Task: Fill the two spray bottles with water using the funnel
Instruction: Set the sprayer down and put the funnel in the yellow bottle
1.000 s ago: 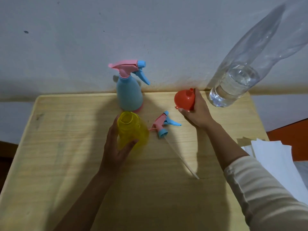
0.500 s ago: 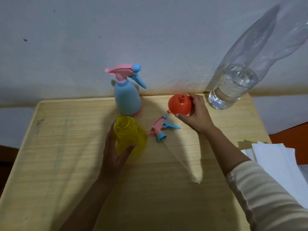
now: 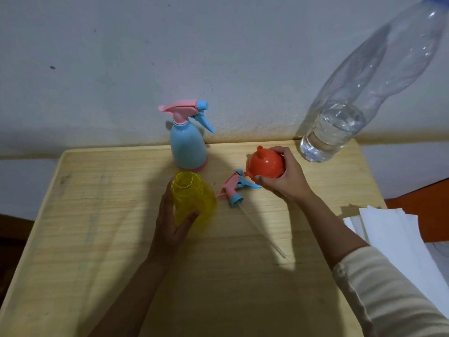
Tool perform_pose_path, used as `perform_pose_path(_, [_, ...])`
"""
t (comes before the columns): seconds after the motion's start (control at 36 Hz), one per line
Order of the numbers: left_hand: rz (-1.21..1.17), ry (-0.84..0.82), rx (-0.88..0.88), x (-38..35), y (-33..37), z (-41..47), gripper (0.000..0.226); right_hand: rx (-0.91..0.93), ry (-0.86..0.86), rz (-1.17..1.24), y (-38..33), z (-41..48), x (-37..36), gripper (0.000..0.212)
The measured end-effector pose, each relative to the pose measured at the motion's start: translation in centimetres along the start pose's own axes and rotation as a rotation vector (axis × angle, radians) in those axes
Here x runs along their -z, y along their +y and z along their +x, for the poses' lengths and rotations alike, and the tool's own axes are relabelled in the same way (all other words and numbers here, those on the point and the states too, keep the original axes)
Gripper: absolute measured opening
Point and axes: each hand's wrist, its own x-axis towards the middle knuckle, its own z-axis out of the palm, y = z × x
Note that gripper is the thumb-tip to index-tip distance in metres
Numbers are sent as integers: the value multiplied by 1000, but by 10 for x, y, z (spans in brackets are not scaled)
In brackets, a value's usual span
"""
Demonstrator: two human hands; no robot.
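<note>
1. Our right hand (image 3: pixel 283 177) has its grip closed around the orange plastic funnel (image 3: pixel 265 162), whose spout seems to point up toward 11 o'clock.
2. The open-necked yellow translucent spray bottle (image 3: pixel 193 198) stands on the wooden worktop (image 3: pixel 102 215) at about 8 o'clock from the funnel, steadied by our left hand (image 3: pixel 173 222).
3. The funnel must swing spout-down over that mouth.

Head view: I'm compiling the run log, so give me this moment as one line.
left hand: holds open yellow bottle | right hand: holds orange funnel | sprayer head: on table | blue bottle: capped
</note>
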Motion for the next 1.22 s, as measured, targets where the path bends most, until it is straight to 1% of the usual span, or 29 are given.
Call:
perform_pose_path(0.06, [1, -11, -1, 2, 4, 0, 72, -5, 13, 69, -12, -9, 0, 77])
perform_pose_path(0.11, [10, -18, -9, 3, 10, 1, 70, -2, 44, 150, -26, -16, -1, 73])
perform_pose_path(0.22, [-13, -33, -5, 3, 20, -2, 74, -6, 131, 309, -54, -28, -9, 67])
perform_pose_path(0.31, [-38, -67, 12, 4, 20, -3, 89, -23, 168, 448, -74, -39, -19, 68])
perform_pose_path(0.36, [-45, -73, 41, 5, 25, -4, 95, -20, 167, 513, -86, -46, -27, 75])
perform_pose_path(0.42, [-60, -67, 36, 7, 33, -5, 92, -45, 160, 595, -93, -52, -35, 73])
perform_pose_path(0.47, [-65, -87, -12, 9, 37, -6, 77, -81, 144, 676, -97, -57, -43, 67])
perform_pose_path(0.5, [-63, -95, -25, 10, 36, -6, 72, -90, 135, 688, -99, -60, -46, 65])
perform_pose_path(0.53, [-63, -95, -22, 10, 35, -6, 73, -92, 123, 679, -102, -63, -48, 64])
perform_pose_path(0.58, [-64, -91, -8, 12, 34, -6, 79, -79, 103, 619, -107, -69, -50, 62])
perform_pose_path(0.67, [-102, -103, -9, 15, 41, -6, 67, -28, 99, 504, -120, -76, -46, 58])
perform_pose_path(0.78, [-127, -125, -4, 17, 44, -4, 67, 77, 70, 373, -135, -81, -38, 60])
perform_pose_path(0.86, [-135, -129, 10, 18, 42, -4, 65, 171, 26, 194, -144, -84, -36, 59])
perform_pose_path(0.92, [-117, -121, 30, 17, 38, -3, 68, 231, -2, 56, -149, -84, -37, 61])
perform_pose_path(0.97, [-101, -99, 57, 17, 35, -3, 74, 276, -40, -72, -156, -85, -40, 72])
perform_pose_path(1.03, [-84, -60, 73, 17, 37, -5, 80, 308, -81, -186, -161, -85, -45, 78])
perform_pose_path(1.11, [-40, 0, 71, 18, 39, -7, 86, 358, -94, -289, -168, -86, -51, 78])
perform_pose_path(1.22, [-11, 0, 59, 21, 36, -6, 87, 471, -82, -448, -179, -86, -57, 77])
